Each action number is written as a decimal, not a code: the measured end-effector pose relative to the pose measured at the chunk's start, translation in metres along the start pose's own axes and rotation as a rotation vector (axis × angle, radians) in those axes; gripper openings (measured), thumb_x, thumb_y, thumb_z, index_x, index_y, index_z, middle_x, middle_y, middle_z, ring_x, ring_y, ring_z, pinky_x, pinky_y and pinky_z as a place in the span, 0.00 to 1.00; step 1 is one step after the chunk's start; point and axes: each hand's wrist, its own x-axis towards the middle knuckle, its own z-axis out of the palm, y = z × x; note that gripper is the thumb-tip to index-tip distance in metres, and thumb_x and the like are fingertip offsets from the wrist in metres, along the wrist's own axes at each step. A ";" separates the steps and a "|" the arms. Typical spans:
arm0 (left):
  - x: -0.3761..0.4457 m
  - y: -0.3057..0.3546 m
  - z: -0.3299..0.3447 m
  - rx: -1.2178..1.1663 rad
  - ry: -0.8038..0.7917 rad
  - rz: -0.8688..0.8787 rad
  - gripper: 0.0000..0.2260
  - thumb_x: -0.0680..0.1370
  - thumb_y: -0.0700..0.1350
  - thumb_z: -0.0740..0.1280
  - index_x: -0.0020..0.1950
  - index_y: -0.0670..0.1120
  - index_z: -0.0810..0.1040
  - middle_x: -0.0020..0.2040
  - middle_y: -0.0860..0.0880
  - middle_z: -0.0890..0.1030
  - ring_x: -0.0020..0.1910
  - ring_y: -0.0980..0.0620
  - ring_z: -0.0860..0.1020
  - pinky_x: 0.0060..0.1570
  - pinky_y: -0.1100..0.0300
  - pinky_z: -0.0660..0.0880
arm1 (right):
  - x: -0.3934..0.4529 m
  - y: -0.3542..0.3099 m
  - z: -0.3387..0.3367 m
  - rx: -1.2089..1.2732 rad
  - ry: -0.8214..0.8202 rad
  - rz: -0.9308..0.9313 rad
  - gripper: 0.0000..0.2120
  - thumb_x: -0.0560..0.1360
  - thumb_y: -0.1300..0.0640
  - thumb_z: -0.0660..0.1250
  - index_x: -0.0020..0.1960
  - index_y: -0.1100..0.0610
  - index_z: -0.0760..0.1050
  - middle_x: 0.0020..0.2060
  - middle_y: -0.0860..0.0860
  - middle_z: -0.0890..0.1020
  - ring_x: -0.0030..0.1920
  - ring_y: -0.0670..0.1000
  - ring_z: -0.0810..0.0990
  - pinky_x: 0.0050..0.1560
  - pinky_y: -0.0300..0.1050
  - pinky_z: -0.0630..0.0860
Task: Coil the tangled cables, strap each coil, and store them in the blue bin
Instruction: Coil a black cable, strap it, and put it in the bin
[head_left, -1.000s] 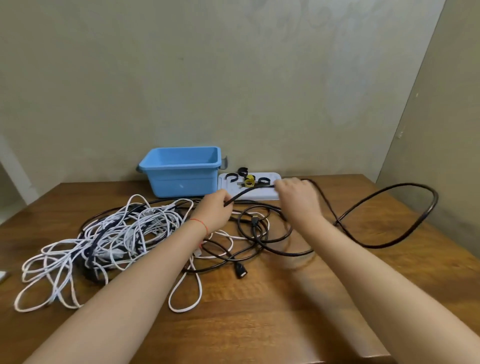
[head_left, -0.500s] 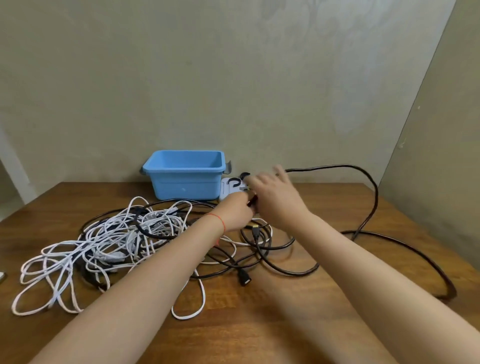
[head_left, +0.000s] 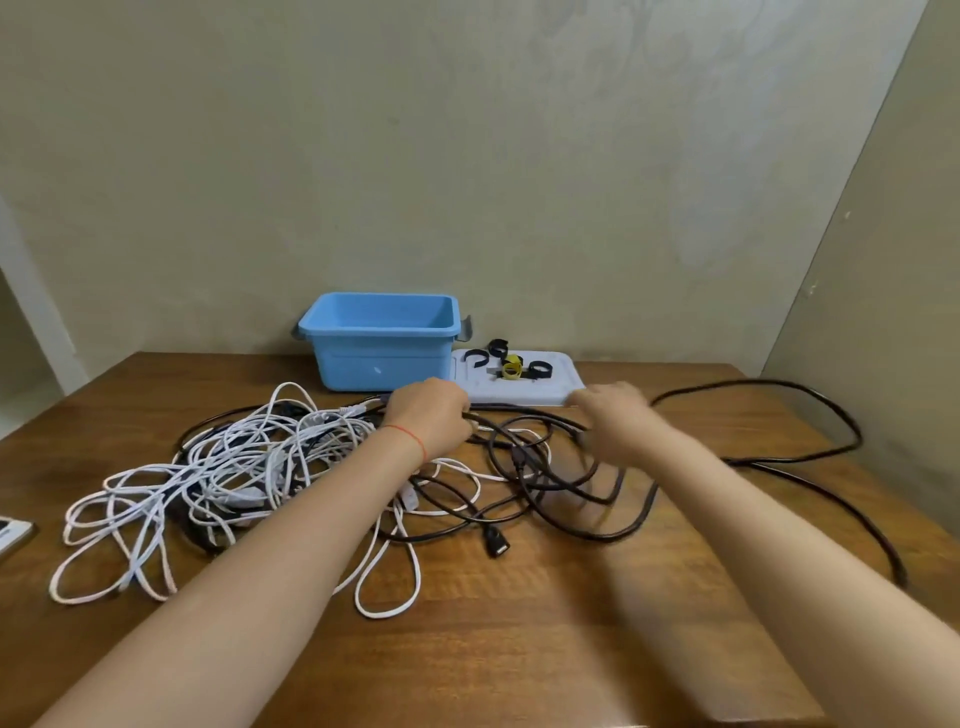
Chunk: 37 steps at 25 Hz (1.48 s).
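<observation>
Soft, even indoor light fills the scene, moderately bright, with no glare. Faint, diffuse shadows lie under the forearms on the bench (head_left: 519, 649). The right hand (head_left: 615, 423) is smeared by motion blur; the left hand (head_left: 428, 418) is slightly soft. Wide-angle distortion bends the wall corner (head_left: 852, 208) and stretches the frame edges.

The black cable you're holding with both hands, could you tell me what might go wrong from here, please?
The black cable still crosses the white cable under the left hand, so pulling may tighten knots. Its long loop trails toward the table's right edge and could slip off. The right hand's grip is blurred, so how firmly it holds is unclear.
</observation>
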 end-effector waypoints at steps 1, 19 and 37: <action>0.004 0.014 0.001 0.028 -0.001 0.020 0.08 0.79 0.48 0.64 0.43 0.48 0.77 0.41 0.50 0.77 0.45 0.46 0.78 0.38 0.57 0.70 | -0.005 -0.024 -0.007 0.209 -0.017 -0.077 0.21 0.75 0.61 0.60 0.67 0.49 0.73 0.61 0.50 0.79 0.60 0.56 0.77 0.59 0.50 0.74; -0.002 0.025 0.001 -0.217 0.131 0.111 0.12 0.83 0.53 0.56 0.42 0.49 0.67 0.41 0.49 0.75 0.40 0.47 0.73 0.35 0.54 0.64 | -0.011 -0.027 -0.015 -0.099 0.417 -0.076 0.20 0.73 0.62 0.62 0.65 0.57 0.71 0.58 0.54 0.77 0.60 0.58 0.75 0.68 0.56 0.64; 0.019 0.016 0.011 -0.964 0.306 -0.270 0.25 0.82 0.59 0.58 0.38 0.39 0.75 0.37 0.35 0.76 0.38 0.38 0.77 0.40 0.47 0.73 | -0.002 0.054 -0.034 0.592 0.495 0.594 0.18 0.83 0.47 0.55 0.56 0.61 0.74 0.49 0.58 0.79 0.49 0.60 0.78 0.45 0.52 0.72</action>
